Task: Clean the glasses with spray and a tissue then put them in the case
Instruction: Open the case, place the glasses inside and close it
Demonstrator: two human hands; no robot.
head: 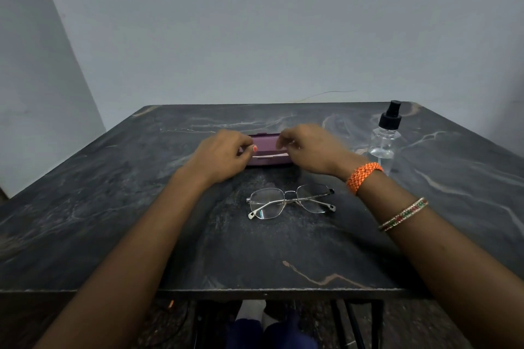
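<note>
Glasses (290,200) lie folded on the bench (113,207), near me. My left hand (219,154) and right hand (309,147) both pinch the purple case (265,147), prying it apart. Next I likely need tissue, then the spray bottle (385,136) at my right.

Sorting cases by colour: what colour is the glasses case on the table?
Purple, a muted plum; the glasses case shows best in the head view, between both hands.
</note>
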